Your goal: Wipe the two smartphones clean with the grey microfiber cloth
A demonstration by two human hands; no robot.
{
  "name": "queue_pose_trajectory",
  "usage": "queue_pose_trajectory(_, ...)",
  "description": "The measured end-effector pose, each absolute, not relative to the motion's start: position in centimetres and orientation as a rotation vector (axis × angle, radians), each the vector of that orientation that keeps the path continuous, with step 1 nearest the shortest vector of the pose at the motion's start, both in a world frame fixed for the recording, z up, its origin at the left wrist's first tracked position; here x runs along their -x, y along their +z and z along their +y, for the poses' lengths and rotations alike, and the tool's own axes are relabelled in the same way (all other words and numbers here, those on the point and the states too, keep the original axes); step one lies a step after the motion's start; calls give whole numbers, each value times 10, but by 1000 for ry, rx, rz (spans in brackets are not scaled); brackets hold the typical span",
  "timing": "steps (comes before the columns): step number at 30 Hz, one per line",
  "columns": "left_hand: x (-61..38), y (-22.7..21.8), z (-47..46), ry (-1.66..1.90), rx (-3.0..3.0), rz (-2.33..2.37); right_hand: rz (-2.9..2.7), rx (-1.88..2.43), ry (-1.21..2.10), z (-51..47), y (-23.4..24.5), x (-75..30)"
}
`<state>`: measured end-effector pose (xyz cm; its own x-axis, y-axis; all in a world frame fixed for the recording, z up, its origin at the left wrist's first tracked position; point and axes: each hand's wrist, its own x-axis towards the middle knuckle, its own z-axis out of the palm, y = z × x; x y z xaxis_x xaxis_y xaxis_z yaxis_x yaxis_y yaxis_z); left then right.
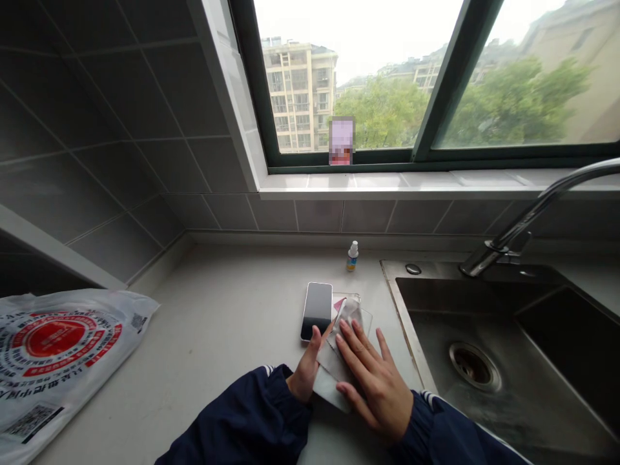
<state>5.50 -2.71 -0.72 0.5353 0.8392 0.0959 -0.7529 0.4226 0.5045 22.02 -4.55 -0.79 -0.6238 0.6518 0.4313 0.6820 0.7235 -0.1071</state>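
A black smartphone [317, 310] lies face up on the grey countertop [227, 329]. Right beside it lies a clear plastic packet [349, 315] with thin white sheets under it. My right hand [375, 384] lies flat on the packet and sheets, fingers stretched out and pointing away from me. My left hand [307, 368] is curled at the sheets' left edge, thumb and fingers pinching that edge, just below the phone. Both arms wear dark blue sleeves.
A small dropper bottle [352, 256] stands at the back of the counter. A steel sink [513, 368] with a curved tap [527, 216] fills the right. A white bag with red print [53, 349] lies at the left. Above are a tiled wall and a window.
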Motion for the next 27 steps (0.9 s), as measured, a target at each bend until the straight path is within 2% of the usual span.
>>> queue_pose_trajectory(13,-49,-9,-23,976,-483,215,-2498,1029,92,-36,-5,-228)
queue_pose_trajectory(17,-44,-8,-22,727,-555,159,-2422,1083,91,-29,-6,-233)
queue_pose_trajectory(27,-43,-12,-16,689,-542,213,-2361,1094,137,-20,-12,-238)
